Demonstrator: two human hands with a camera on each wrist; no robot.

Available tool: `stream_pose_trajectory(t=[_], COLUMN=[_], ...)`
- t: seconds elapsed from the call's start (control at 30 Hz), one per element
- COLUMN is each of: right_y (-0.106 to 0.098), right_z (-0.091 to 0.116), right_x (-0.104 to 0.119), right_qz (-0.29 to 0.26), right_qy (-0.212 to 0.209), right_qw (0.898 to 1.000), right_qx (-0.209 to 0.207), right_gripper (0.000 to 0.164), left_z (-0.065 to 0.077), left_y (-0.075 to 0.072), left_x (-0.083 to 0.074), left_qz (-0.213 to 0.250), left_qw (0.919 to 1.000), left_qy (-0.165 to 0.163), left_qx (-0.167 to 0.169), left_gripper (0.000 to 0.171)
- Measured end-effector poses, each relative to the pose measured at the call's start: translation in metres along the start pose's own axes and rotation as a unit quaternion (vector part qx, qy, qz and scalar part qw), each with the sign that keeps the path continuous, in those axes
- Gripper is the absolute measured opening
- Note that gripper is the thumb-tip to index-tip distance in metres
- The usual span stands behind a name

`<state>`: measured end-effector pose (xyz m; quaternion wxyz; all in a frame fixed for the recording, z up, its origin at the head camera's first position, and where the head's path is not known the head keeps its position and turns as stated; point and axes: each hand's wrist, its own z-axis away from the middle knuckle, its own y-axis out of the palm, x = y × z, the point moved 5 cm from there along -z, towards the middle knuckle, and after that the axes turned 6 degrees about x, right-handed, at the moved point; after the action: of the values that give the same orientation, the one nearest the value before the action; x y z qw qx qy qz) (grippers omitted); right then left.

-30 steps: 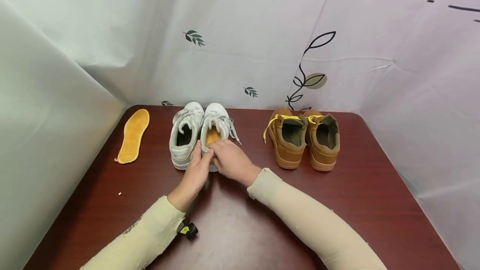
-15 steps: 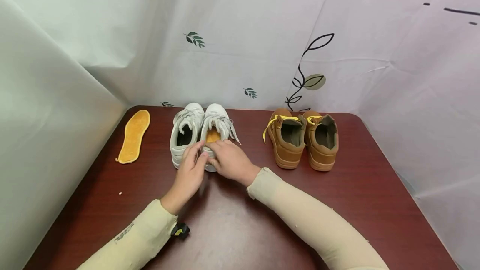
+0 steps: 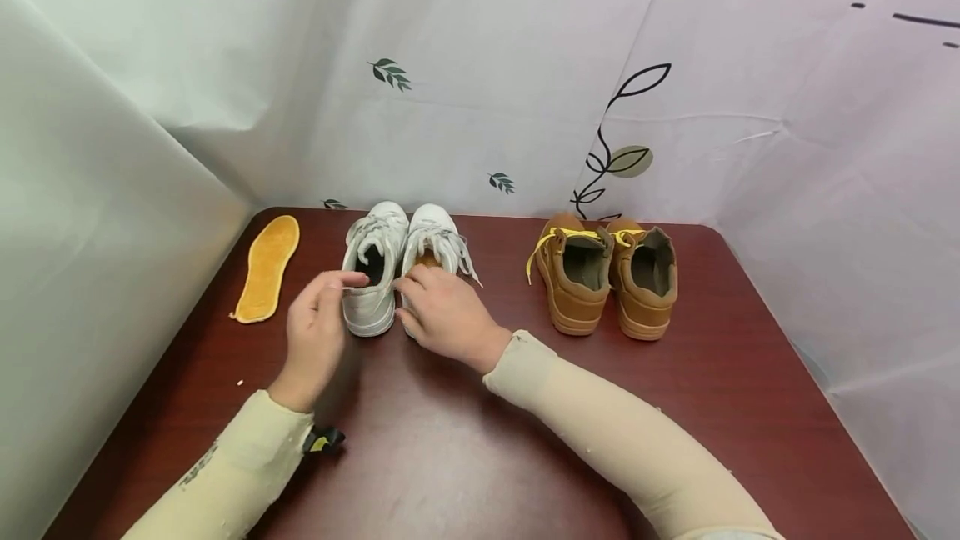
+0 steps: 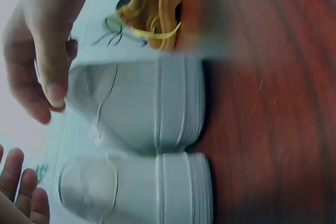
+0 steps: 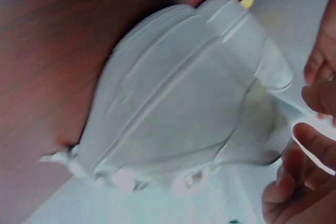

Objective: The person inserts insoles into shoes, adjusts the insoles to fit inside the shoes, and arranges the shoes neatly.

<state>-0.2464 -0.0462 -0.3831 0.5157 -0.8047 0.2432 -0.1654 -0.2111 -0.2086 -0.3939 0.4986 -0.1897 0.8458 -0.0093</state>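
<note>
My left hand is raised behind the left white sneaker, fingers loosely extended with nothing in them. Its fingertips overlap that shoe's collar in the head view. The right white sneaker stands close beside it, toe to the back wall. Over its heel is my right hand, fingers loosely bent, covering much of the opening. In the right wrist view, the fingertips are right at the sneaker's heel rim. A bit of yellow-orange insole shows inside this shoe. The left sneaker's inside looks dark.
A second yellow-orange insole lies flat at the table's left. Two brown shoes with yellow laces stand together at the right. A small white scrap lies front left on the dark red table. White curtains hang behind and at both sides.
My left hand has left the right sneaker's heel and moved left, behind the left sneaker. My right hand has shifted slightly over the heel, covering more of the insole in the head view.
</note>
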Motion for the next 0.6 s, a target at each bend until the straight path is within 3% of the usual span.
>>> stream_pose_trajectory(t=[0.17, 0.33, 0.6], right_y=[-0.006, 0.004, 0.024], right_z=[-0.013, -0.028, -0.044], right_x=[0.020, 0.031, 0.048], right_qz=[-0.028, -0.029, 0.001], right_qy=[0.004, 0.042, 0.068], right_qw=[0.999, 0.995, 0.985], right_qx=[0.021, 0.084, 0.157], right_gripper=[0.035, 0.040, 0.038], left_z=[-0.008, -0.010, -0.012], left_y=[-0.016, -0.022, -0.029], left_x=[0.012, 0.023, 0.040], left_qz=[0.040, 0.075, 0.121], left_qw=[0.9958, 0.9837, 0.9694], left_qy=[-0.075, -0.155, -0.200], left_qx=[-0.033, -0.052, -0.076], left_gripper=[0.043, 0.043, 0.041])
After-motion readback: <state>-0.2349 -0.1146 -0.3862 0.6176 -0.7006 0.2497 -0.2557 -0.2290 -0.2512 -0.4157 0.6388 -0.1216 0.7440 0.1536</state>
